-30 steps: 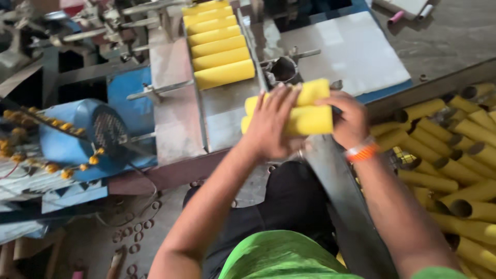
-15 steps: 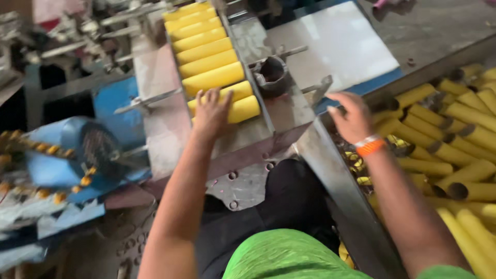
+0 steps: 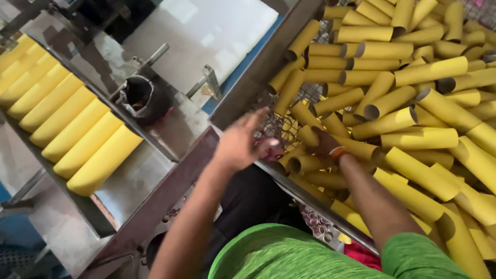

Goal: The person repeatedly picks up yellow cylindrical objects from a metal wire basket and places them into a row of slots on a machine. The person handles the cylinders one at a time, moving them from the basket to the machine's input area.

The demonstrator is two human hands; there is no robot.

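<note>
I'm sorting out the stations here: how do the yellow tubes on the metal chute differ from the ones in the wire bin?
The tubes on the chute lie side by side in one neat row; the tubes in the bin are heaped at all angles. The right hand digs into the bin pile; the left hand hovers at its edge. Both sets are yellow.

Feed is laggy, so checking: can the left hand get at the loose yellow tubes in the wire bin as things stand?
Probably yes. The left hand hovers open at the bin's metal edge, with the yellow tubes piled uncovered just beyond it and nothing between.
</note>
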